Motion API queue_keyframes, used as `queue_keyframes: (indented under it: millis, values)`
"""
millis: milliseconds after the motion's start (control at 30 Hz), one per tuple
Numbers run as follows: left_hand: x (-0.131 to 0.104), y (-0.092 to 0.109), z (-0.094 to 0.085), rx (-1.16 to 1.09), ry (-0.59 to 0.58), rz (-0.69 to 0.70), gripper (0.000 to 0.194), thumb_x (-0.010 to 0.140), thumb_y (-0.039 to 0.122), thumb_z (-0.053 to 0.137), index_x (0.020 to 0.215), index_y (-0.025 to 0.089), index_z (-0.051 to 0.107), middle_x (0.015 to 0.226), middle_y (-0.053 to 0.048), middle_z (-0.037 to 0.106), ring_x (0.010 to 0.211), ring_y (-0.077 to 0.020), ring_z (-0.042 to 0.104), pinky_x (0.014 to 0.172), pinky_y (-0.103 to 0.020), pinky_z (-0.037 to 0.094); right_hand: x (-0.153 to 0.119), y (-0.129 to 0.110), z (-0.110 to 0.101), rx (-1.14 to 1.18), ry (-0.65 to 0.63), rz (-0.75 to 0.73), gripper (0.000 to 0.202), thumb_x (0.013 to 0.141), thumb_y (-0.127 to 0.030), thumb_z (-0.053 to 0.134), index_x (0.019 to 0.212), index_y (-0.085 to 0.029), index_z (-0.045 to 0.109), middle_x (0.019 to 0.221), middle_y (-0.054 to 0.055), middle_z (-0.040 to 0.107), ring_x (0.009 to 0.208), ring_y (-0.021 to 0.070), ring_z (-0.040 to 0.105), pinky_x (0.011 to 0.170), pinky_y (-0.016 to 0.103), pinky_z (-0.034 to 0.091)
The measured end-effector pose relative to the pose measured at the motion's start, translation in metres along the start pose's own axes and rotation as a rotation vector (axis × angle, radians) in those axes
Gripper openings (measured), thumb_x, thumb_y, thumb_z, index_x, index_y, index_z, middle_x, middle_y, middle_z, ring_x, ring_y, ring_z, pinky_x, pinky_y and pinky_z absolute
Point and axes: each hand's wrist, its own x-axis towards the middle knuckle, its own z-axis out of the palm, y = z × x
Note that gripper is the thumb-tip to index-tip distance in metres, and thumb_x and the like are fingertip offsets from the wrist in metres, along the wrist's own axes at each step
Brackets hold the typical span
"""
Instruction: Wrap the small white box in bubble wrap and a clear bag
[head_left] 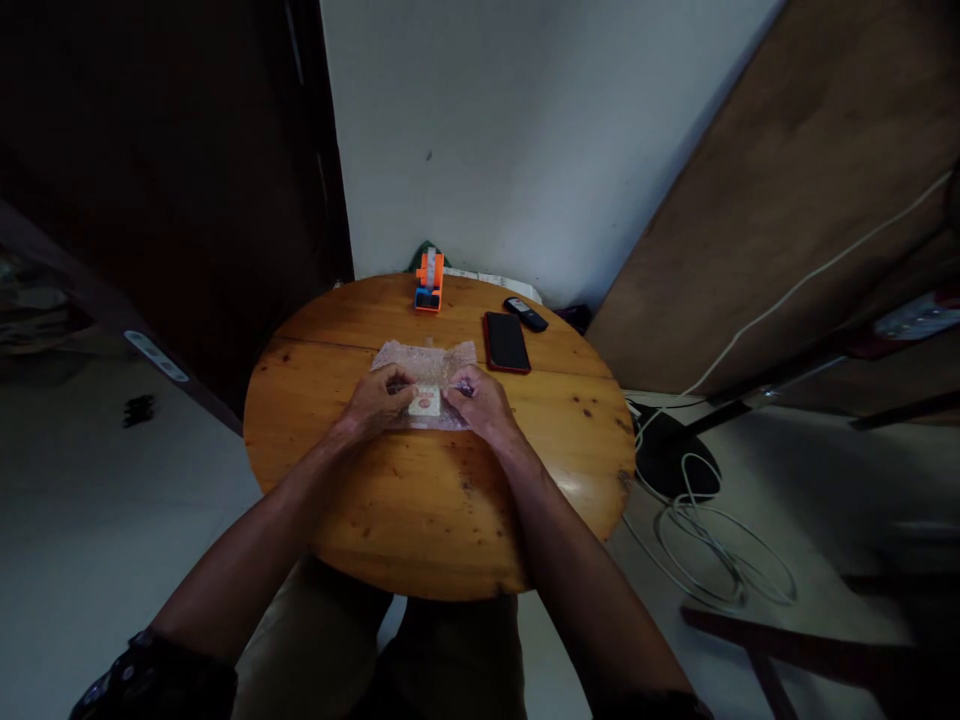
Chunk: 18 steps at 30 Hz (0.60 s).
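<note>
A small flat white box with red print lies on a sheet of clear bubble wrap near the middle of the round wooden table. My left hand is closed at the box's left side, with thumb and fingertip pinching its edge. On the opposite side my right hand is closed too, its bent fingers pinching shiny bubble wrap close to the box's right edge. The wrap spreads out behind the box and shows a little in front of it. Some fingertips are hard to make out.
Behind the wrap stands an orange tape dispenser. A dark phone with a red edge and a black handset lie to the right on the wooden table. Pale cable coils on the floor at right.
</note>
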Motion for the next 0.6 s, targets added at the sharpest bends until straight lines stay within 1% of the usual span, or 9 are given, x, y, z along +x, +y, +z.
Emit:
queue_keyframes:
  millis: [100, 167, 233, 300, 367, 433, 533, 600]
  values:
    - [-0.001, 0.000, -0.001, 0.000, -0.010, -0.002, 0.021, 0.068, 0.033, 0.062, 0.083, 0.018, 0.062, 0.079, 0.001, 0.065, 0.070, -0.0144, 0.058, 0.065, -0.025, 0.045, -0.005, -0.007, -0.004, -0.192, 0.054, -0.155, 0.017, 0.078, -0.024, 0.062, 0.094, -0.022, 0.066, 0.087, 0.003, 0.065, 0.081, 0.0191, 0.059, 0.074, 0.031, 0.045]
    - [-0.001, 0.000, -0.001, 0.014, -0.003, 0.007, 0.021, 0.069, 0.033, 0.063, 0.084, 0.018, 0.063, 0.079, 0.001, 0.066, 0.071, -0.0148, 0.059, 0.066, -0.025, 0.047, -0.010, -0.014, -0.007, -0.258, 0.071, -0.318, 0.019, 0.082, -0.019, 0.056, 0.098, -0.021, 0.067, 0.101, 0.007, 0.066, 0.097, 0.0223, 0.060, 0.085, 0.034, 0.045]
    - [0.000, 0.000, -0.001, 0.031, -0.002, 0.026, 0.021, 0.070, 0.034, 0.065, 0.084, 0.018, 0.063, 0.080, 0.000, 0.067, 0.073, -0.0151, 0.060, 0.069, -0.026, 0.048, -0.014, -0.021, -0.007, -0.316, 0.045, -0.469, 0.022, 0.085, -0.016, 0.052, 0.098, -0.021, 0.070, 0.108, 0.008, 0.067, 0.108, 0.0242, 0.057, 0.093, 0.037, 0.042]
    - [0.000, -0.001, 0.000, 0.044, -0.002, 0.046, 0.021, 0.070, 0.034, 0.066, 0.084, 0.018, 0.064, 0.083, -0.001, 0.068, 0.076, -0.0157, 0.061, 0.071, -0.026, 0.049, -0.017, -0.026, -0.006, -0.368, -0.034, -0.558, 0.020, 0.089, -0.019, 0.054, 0.098, -0.021, 0.072, 0.108, 0.008, 0.069, 0.109, 0.0247, 0.057, 0.096, 0.039, 0.039]
    - [0.001, -0.001, -0.001, 0.051, -0.002, 0.046, 0.021, 0.070, 0.034, 0.065, 0.085, 0.018, 0.065, 0.085, -0.001, 0.069, 0.079, -0.0163, 0.061, 0.074, -0.027, 0.049, -0.018, -0.029, -0.004, -0.407, -0.120, -0.596, 0.017, 0.091, -0.027, 0.058, 0.098, -0.022, 0.073, 0.107, 0.007, 0.072, 0.106, 0.0243, 0.057, 0.094, 0.039, 0.036]
    - [0.001, 0.000, -0.003, 0.043, -0.021, 0.023, 0.023, 0.070, 0.035, 0.064, 0.085, 0.018, 0.065, 0.087, -0.002, 0.069, 0.081, -0.0169, 0.062, 0.076, -0.028, 0.050, -0.019, -0.030, -0.002, -0.435, -0.166, -0.605, 0.017, 0.091, -0.031, 0.061, 0.097, -0.021, 0.073, 0.107, 0.006, 0.073, 0.104, 0.0236, 0.058, 0.092, 0.039, 0.034]
    - [0.000, 0.001, -0.014, 0.016, -0.099, 0.000, 0.033, 0.070, 0.039, 0.064, 0.093, 0.016, 0.066, 0.094, -0.004, 0.070, 0.086, -0.0184, 0.063, 0.078, -0.030, 0.050, -0.019, -0.030, -0.001, -0.461, -0.184, -0.595, 0.017, 0.092, -0.031, 0.062, 0.098, -0.020, 0.073, 0.110, 0.007, 0.073, 0.106, 0.0230, 0.058, 0.091, 0.038, 0.033]
    - [-0.002, 0.002, -0.025, 0.048, -0.108, 0.013, 0.041, 0.067, 0.037, 0.065, 0.103, 0.017, 0.067, 0.097, -0.004, 0.070, 0.088, -0.0191, 0.064, 0.078, -0.030, 0.050, -0.020, -0.031, -0.002, -0.481, -0.188, -0.594, 0.018, 0.093, -0.031, 0.061, 0.100, -0.020, 0.073, 0.111, 0.007, 0.072, 0.107, 0.0232, 0.058, 0.091, 0.038, 0.032]
